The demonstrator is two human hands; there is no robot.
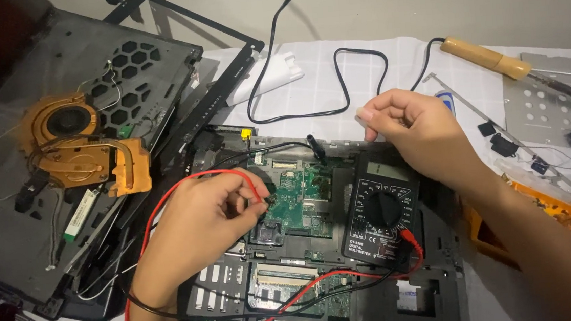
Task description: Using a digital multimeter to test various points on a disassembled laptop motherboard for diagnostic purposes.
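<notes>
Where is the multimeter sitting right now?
In the head view the black multimeter lies right of centre on the opened laptop chassis, beside the green circuit board and just below the right hand.

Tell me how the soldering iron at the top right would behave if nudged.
The soldering iron has a round wooden handle, so it would probably roll. Its black cord loops loosely across the cloth and would likely drag or tug it back. The thin metal tip end looks lighter, so it may pivot.

Green circuit board (299, 193), black multimeter (379, 211), red lead (167, 204).
</notes>
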